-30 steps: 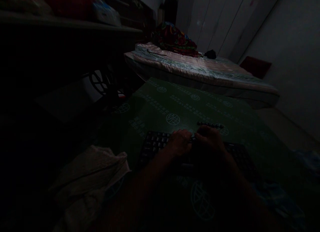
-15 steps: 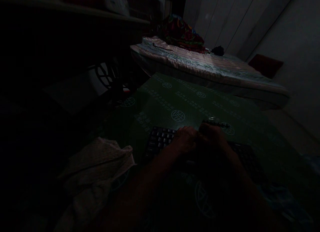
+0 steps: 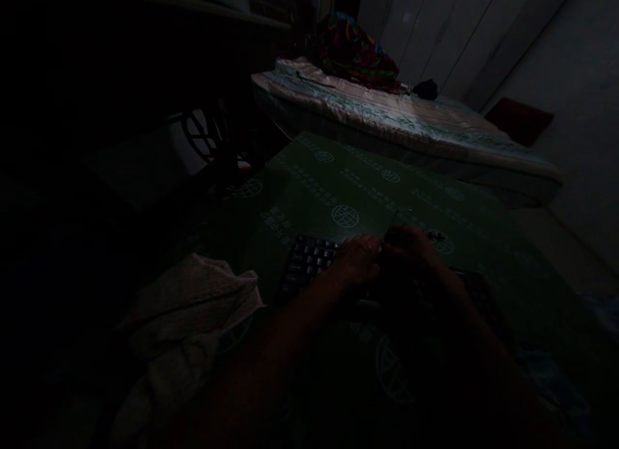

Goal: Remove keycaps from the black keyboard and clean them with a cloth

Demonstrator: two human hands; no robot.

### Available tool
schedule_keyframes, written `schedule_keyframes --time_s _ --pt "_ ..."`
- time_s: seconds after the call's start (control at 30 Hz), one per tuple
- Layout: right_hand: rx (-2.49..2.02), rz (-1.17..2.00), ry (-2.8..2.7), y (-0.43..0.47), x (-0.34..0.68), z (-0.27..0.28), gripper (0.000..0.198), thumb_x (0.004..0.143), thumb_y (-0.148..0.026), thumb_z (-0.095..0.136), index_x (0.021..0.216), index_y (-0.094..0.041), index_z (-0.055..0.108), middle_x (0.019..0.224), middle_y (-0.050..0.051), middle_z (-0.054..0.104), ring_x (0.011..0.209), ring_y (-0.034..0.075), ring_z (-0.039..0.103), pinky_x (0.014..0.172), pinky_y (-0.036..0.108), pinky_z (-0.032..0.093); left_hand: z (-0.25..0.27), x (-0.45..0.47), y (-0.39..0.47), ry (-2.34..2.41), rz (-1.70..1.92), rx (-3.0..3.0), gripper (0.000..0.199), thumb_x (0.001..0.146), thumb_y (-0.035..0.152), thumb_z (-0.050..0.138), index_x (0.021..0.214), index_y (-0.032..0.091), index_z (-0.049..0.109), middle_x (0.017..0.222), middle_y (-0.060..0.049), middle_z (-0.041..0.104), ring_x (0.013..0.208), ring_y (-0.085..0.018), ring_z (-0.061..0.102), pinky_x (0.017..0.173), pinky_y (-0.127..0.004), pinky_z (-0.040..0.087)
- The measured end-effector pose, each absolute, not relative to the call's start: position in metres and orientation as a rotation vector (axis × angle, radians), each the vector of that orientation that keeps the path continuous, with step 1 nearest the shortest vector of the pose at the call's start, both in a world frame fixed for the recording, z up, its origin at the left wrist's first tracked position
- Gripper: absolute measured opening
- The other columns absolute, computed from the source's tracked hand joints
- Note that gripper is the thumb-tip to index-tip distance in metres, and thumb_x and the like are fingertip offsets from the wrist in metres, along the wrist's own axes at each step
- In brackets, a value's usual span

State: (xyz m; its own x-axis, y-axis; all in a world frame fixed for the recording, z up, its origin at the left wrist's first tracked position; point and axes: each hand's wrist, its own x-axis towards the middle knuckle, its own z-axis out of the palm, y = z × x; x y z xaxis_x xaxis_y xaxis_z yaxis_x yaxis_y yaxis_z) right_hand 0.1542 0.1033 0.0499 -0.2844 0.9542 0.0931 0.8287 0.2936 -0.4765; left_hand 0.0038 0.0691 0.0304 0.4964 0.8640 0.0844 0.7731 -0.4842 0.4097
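A black keyboard (image 3: 309,262) lies on a green table (image 3: 314,197), its middle hidden by my hands and forearms. My left hand (image 3: 358,259) rests on it with bent fingers, closed at its far edge. Close beside, on the right, my right hand (image 3: 411,246) is closed in a fist above the keys. From that fist sticks out a dark, bristly brush-like thing (image 3: 438,235), of which only a small end shows. Deep shadow hides the fingertips of both hands.
A crumpled light cloth (image 3: 193,307) lies left of the keyboard, and a bluish cloth (image 3: 551,378) at the lower right. Beyond the table stands a bed (image 3: 411,120) with a red patterned blanket (image 3: 358,55). A dark wheel (image 3: 200,136) stands under furniture on the left.
My right hand has turned or shifted slightly, so less of the bristly thing shows beyond it. My left hand stays on the keyboard. The view has tilted a little and looks darker.
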Motion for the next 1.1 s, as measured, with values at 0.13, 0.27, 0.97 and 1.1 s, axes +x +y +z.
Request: schedule_keyframes --time_s 0.13,0.27,0.97,1.1 --pt "-1.566 0.559 -2.205 0.102 0.160 0.050 0.014 0.064 -0.031 0.051 0.057 -0.019 0.052 0.051 0.000 0.053 0.051 0.014 0.051 0.048 0.023 0.031 0.031 0.004 0.068 1.401 0.394 2.423 0.039 0.077 0.026 0.052 0.114 0.013 0.048 0.112 -0.010 0.059 0.103 -0.023 0.055 0.087 -0.034 0.044" --pt "-1.488 0.507 -2.229 0.099 0.168 0.044 0.013 0.067 -0.029 0.052 0.061 -0.018 0.055 0.052 0.000 0.055 0.049 0.012 0.049 0.047 0.022 0.032 0.030 0.005 0.068 1.392 0.409 2.426 0.035 0.078 0.028 0.051 0.111 0.014 0.050 0.111 -0.010 0.060 0.104 -0.023 0.055 0.088 -0.034 0.044" --pt "-1.347 0.691 -2.199 0.100 0.167 0.038 0.012 0.067 -0.027 0.054 0.060 -0.018 0.056 0.051 -0.002 0.054 0.048 0.011 0.047 0.045 0.020 0.030 0.025 0.004 0.072 1.357 0.488 2.397 0.037 0.077 0.027 0.053 0.113 0.016 0.052 0.109 -0.009 0.060 0.102 -0.022 0.056 0.087 -0.032 0.044" --pt "-1.376 0.643 -2.029 0.085 0.166 0.029 0.018 0.069 -0.035 0.055 0.064 -0.018 0.058 0.054 0.000 0.057 0.052 0.013 0.051 0.045 0.020 0.032 0.027 0.004 0.072 1.372 0.407 2.436 0.027 0.079 0.027 0.050 0.101 0.015 0.060 0.103 -0.010 0.062 0.098 -0.023 0.058 0.085 -0.034 0.045"
